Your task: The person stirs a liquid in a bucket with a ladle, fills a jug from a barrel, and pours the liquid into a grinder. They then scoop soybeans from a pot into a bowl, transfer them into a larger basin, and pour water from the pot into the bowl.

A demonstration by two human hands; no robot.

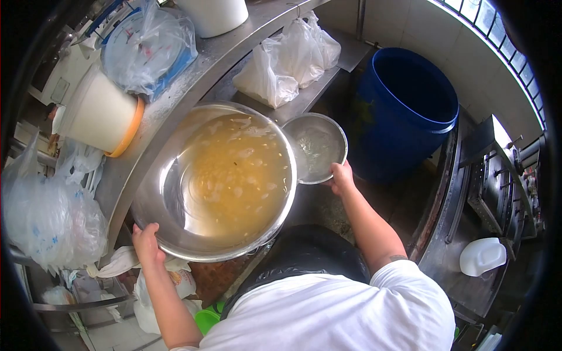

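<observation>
A large stainless steel basin [167,158] sits tilted in front of me, holding cloudy yellowish water with pale beans or grains at the bottom and a few floating. My left hand [148,243] grips its rim at the near left, thumb on top. In my right hand [342,178] is a smaller metal bowl [343,140], held by its near right edge. Clear water shows in this bowl, and its left side overlaps the basin's right rim.
A tall blue barrel [374,134] stands at the right behind the bowl. White plastic bags [269,76] lie on the lower steel shelf. On the steel counter [193,73] are a white bucket [99,111] and a blue scale [170,76] under plastic. A white jug [483,257] rests at the right.
</observation>
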